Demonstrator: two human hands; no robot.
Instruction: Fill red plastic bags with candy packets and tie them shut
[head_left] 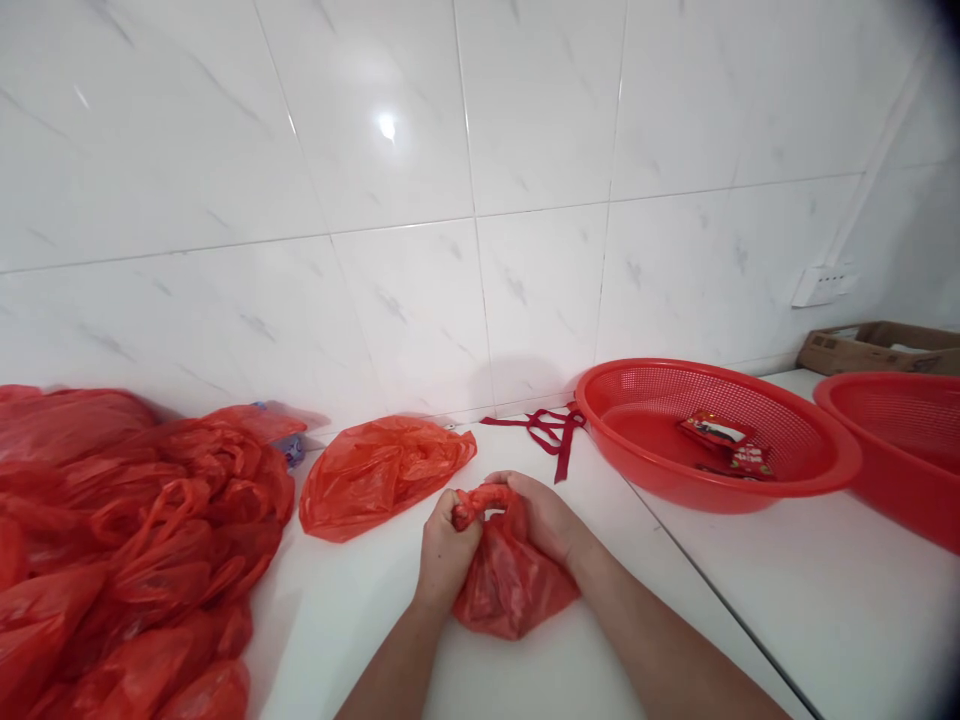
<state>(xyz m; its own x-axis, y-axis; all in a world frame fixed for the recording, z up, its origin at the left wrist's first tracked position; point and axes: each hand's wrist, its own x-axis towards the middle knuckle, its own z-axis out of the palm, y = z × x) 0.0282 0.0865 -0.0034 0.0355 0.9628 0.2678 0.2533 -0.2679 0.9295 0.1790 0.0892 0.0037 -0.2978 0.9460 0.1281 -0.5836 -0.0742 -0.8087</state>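
One bulging red bag (517,595) rests on or just over the counter (360,610), left of and nearer than a basket (637,432) holding packets (716,430). The left hand (448,545) has its grip closed on the bag's twisted top; the right hand (546,520) curls behind, how tightly cannot be told. Left of the basket lie a ribbon (564,455), a flat bag (382,478) and, farthest, a heap of bags (150,530).

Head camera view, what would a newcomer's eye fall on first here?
Probably the big heap of red plastic bags piled along the left of the white table. Next, low in the middle, the left hand and right hand holding the bunched top of a bulging red bag. Then the red perforated basin on the right, with small packets inside.
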